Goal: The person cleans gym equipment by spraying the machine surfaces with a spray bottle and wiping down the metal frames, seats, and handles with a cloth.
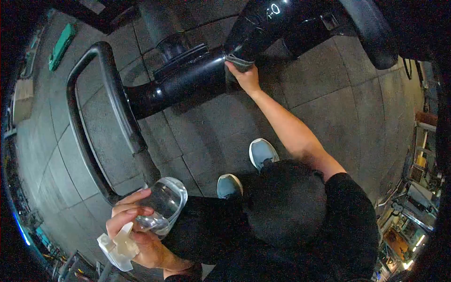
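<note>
My left hand (136,230) is wrapped around a clear spray bottle (164,202) with a white spray head (117,246). The bottle is tilted, and clear liquid shows inside. My right arm reaches forward, and my right hand (245,77) grips a folded grey cloth (239,62). That cloth presses against the glossy black tube (188,82) of a large machine frame, near where it meets a thicker black part (258,28). A looped black handle (105,84) stands at the frame's left end, just beyond my left hand.
Dark tiles (319,113) cover the floor. My grey-blue shoes (263,152) stand on them below the frame. A green object (62,46) lies at the far left. A thick black bar (376,37) extends at the upper right, and cluttered equipment (408,211) lines the right edge.
</note>
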Tool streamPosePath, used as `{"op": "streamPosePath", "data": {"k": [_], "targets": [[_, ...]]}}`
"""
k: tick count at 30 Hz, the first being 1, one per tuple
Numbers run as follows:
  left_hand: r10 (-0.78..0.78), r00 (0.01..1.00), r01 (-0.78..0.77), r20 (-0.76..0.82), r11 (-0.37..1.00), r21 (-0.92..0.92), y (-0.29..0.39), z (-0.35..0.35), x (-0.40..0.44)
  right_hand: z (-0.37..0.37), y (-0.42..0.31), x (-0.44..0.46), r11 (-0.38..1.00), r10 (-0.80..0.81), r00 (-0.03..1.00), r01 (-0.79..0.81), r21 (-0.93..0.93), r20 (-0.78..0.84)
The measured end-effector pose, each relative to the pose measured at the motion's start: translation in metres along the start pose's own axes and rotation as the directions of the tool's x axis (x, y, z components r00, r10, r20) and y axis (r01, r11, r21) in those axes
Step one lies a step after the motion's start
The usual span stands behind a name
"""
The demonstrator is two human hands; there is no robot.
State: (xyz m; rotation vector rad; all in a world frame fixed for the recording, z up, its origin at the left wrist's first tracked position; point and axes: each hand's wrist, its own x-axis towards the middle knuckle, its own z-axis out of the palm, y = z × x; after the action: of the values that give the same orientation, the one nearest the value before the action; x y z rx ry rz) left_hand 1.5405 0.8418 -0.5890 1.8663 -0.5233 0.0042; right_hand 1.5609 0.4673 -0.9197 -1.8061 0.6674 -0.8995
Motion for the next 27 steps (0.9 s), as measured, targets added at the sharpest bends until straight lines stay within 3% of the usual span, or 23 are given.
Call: {"op": "streamPosePath", "data": {"k": [2,5,7,8,10,12,14,16,19,20,22,23,24,25,26,27], "targets": [[0.037,0.999,-0.037,0.03,0.999,-0.017,0.004,-0.001,0.0,-0.002,-0.002,0.004,0.999,0.031,0.997,-0.031,-0.009,0.07],[0.104,0.992,-0.098,0.067,0.992,-0.083,0.003,-0.002,0.001,-0.02,-0.042,0.015,0.994,-0.075,0.996,0.078,-0.073,0.05],[0.116,0.991,-0.106,0.069,0.986,-0.132,0.001,-0.001,-0.003,-0.039,-0.08,0.038,0.978,-0.205,0.974,0.201,-0.055,-0.097],[0.113,0.989,-0.1,0.1,0.987,-0.124,0.0,-0.001,-0.002,-0.049,-0.105,0.056,0.969,-0.23,0.962,0.239,0.053,-0.146],[0.113,0.98,-0.097,0.164,0.99,-0.107,0.0,0.002,0.006,-0.071,-0.15,0.087,0.995,-0.091,0.955,0.095,0.002,-0.281],[0.155,0.968,-0.124,0.198,0.979,-0.161,0.0,0.015,0.011,-0.075,-0.158,0.083,0.999,0.03,0.95,-0.032,-0.001,-0.31],[0.136,0.97,-0.106,0.2,0.982,-0.154,-0.004,0.024,0.014,-0.056,-0.137,0.077,0.932,-0.242,0.918,0.311,0.188,-0.315],[0.079,0.983,-0.052,0.166,0.985,-0.162,-0.007,0.038,0.021,-0.052,-0.117,0.049,0.931,-0.36,0.918,0.341,-0.129,-0.169],[0.009,0.991,0.009,0.133,0.991,-0.134,-0.003,0.059,0.031,-0.034,-0.04,-0.001,0.991,0.08,0.992,-0.069,-0.117,0.097],[0.011,0.991,0.006,0.13,0.992,-0.13,-0.001,0.063,0.033,-0.039,-0.034,-0.014,0.966,0.257,0.948,-0.243,-0.092,0.186],[0.014,0.992,0.001,0.128,0.993,-0.121,0.003,0.071,0.033,-0.062,-0.003,-0.027,0.914,0.392,0.883,-0.406,0.001,0.259],[0.083,0.976,-0.062,0.2,0.992,-0.107,-0.003,0.063,0.033,-0.08,0.006,-0.035,0.869,0.461,0.836,-0.493,0.04,0.297],[0.121,0.954,-0.08,0.274,0.985,-0.156,-0.004,0.059,0.035,-0.107,-0.014,-0.033,0.818,0.574,0.799,-0.57,-0.077,0.177],[0.154,0.928,-0.087,0.34,0.975,-0.204,-0.001,0.056,0.036,-0.124,-0.022,-0.031,0.829,0.52,0.853,-0.515,0.219,0.038],[0.194,0.899,-0.096,0.393,0.962,-0.255,0.0,0.052,0.038,-0.152,-0.036,-0.03,0.735,0.637,0.762,-0.553,0.394,-0.118],[0.207,0.843,-0.064,0.496,0.955,-0.291,-0.004,0.034,0.04,-0.177,-0.052,-0.024,0.812,0.552,0.788,-0.434,0.39,-0.272]]}}
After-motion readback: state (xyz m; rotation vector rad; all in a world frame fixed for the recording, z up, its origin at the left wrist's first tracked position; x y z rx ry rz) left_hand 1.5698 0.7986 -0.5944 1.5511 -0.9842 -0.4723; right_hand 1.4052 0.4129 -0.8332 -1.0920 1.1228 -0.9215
